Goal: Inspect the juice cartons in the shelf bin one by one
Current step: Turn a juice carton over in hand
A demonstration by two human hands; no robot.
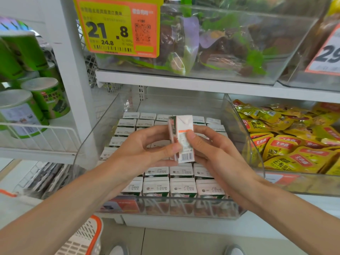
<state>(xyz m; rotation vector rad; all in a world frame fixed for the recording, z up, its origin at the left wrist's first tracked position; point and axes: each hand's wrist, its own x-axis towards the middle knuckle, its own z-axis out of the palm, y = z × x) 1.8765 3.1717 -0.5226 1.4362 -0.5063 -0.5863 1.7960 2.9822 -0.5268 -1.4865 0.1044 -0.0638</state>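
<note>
A small white juice carton (183,129) with an orange stripe and a barcode stands upright above the clear shelf bin (165,208). My left hand (145,144) grips its left side with fingers behind and thumb in front. My right hand (207,150) holds its right side, thumb pressed on the printed face. Below them, several rows of identical cartons (182,186) fill the bin, tops up with date stamps showing. My hands hide the middle rows.
A neighbouring clear bin (244,126) of yellow snack packs (287,144) sits to the right. Green canisters (46,96) stand on a wire shelf at left. An upper bin (276,78) with bagged goods and a yellow price tag (117,26) hangs overhead. An orange-rimmed basket (86,236) is at bottom left.
</note>
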